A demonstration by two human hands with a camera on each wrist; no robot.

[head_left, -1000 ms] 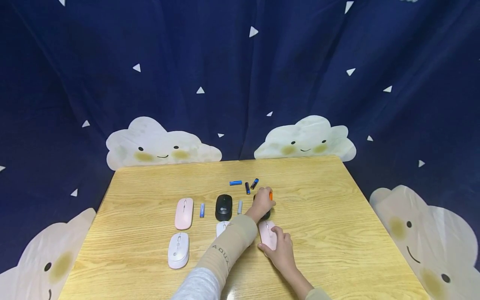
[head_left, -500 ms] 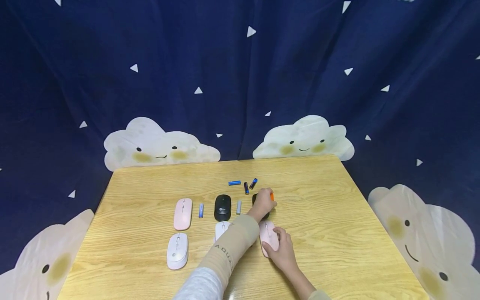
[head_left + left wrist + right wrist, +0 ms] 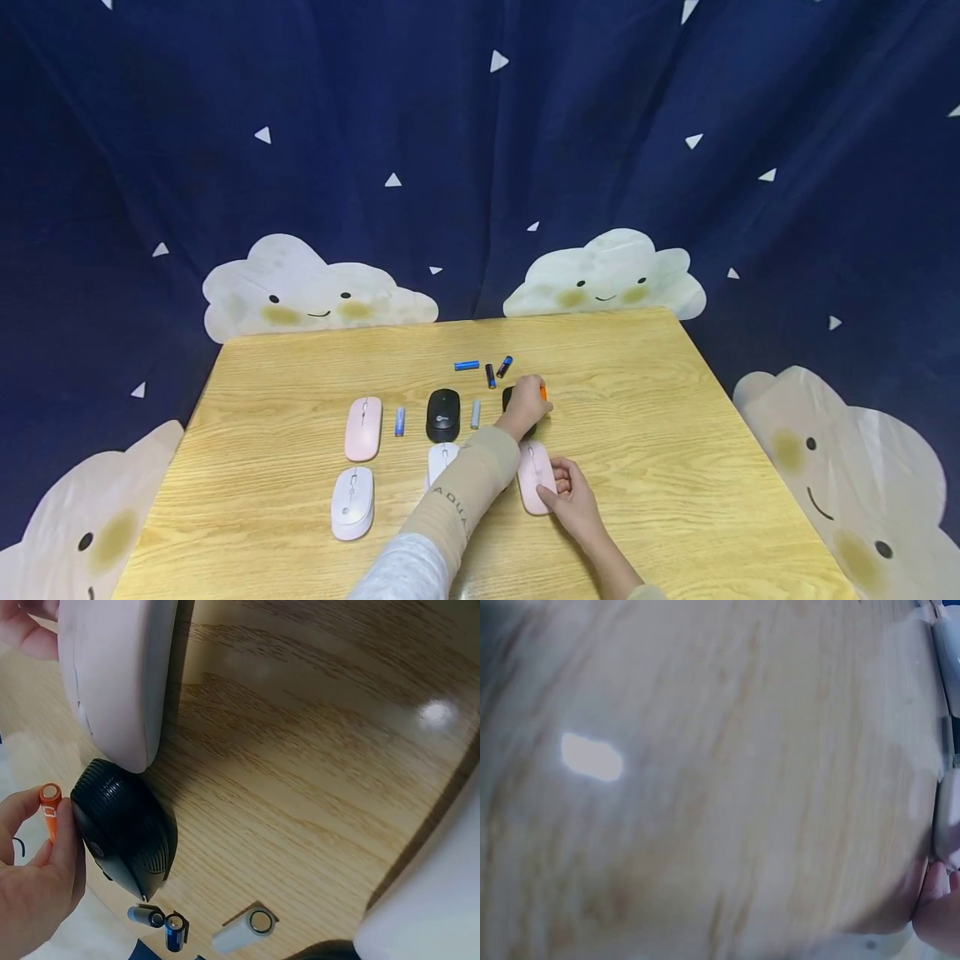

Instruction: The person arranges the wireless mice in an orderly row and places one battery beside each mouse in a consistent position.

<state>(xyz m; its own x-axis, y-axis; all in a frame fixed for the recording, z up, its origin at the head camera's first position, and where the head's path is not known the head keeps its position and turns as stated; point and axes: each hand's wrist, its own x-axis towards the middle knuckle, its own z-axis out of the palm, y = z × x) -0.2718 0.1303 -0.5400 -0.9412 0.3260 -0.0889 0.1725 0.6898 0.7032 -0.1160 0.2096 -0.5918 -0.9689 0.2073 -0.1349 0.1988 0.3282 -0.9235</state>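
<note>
In the head view my left hand (image 3: 527, 407) reaches over to the right and pinches an orange battery (image 3: 50, 804) between thumb and fingers. The battery is upright just beside a black mouse (image 3: 124, 825), partly hidden behind that hand in the head view. Nearer to me lies a pink mouse (image 3: 535, 479). My right hand (image 3: 576, 504) holds its right edge, thumb over the lower side and fingers curled beside it. Only a bit of the right hand's fingers (image 3: 934, 889) shows in the right wrist view.
Leftward on the wooden table (image 3: 637, 400) lie another pink mouse (image 3: 363, 428), a white mouse (image 3: 352, 503) and a black mouse (image 3: 443, 415). My left forearm (image 3: 465, 479) partly covers a second white mouse (image 3: 441, 461). Blue battery (image 3: 467, 365), grey battery (image 3: 476, 414) and several others lie about.
My right hand has slid off the top of the pink mouse to its right edge, and the mouse has shifted slightly toward me. The left hand still holds the orange battery.
</note>
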